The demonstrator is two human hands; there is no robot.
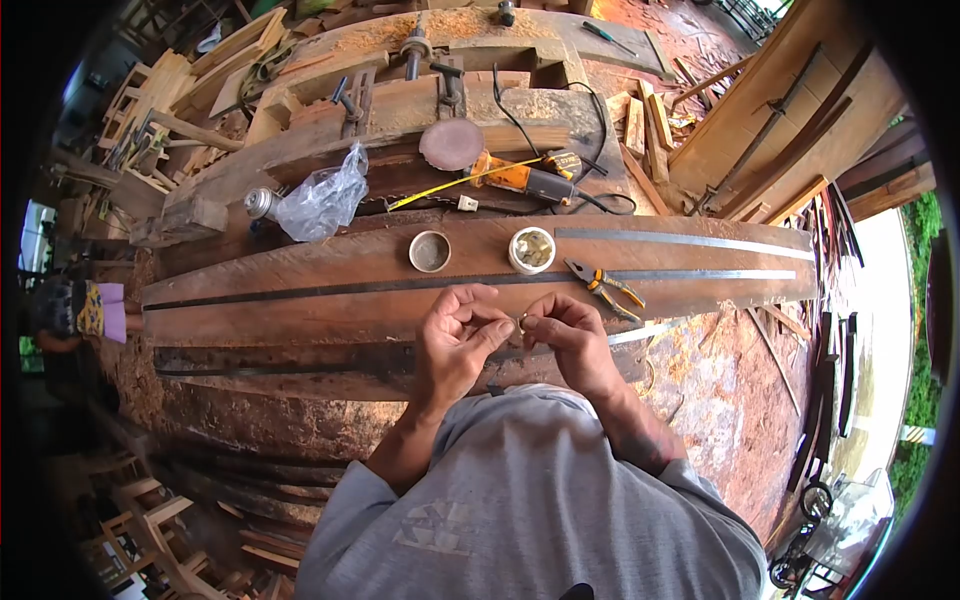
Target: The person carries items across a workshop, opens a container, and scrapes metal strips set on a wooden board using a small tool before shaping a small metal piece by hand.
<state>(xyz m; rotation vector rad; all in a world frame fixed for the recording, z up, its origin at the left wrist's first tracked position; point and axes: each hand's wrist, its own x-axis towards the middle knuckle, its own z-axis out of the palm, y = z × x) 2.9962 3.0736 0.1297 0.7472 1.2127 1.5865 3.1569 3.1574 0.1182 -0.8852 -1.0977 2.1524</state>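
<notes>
Close together over the near plank, my left hand (462, 335) and my right hand (568, 338) pinch at something small between their fingertips, too small to name. Both hands are closed. Just beyond them on the wooden plank (330, 275) stands a white round tub (532, 250) with pale pieces inside. Left of the tub is a round lid or shallow dish (430, 252). Pliers (606, 288) with yellow and black handles lie right of my right hand, jaws towards the tub. Dark and bright metal strips (690, 240) run along the plank.
Behind the plank lie an orange angle grinder (515, 175) with a round disc (452, 145), a yellow measuring tape (430, 192), a clear plastic bag (325, 200) and a jar (262, 203). Clamps (415, 50) sit farther back. A person (85, 308) is at the left edge. Wood shavings cover the ground.
</notes>
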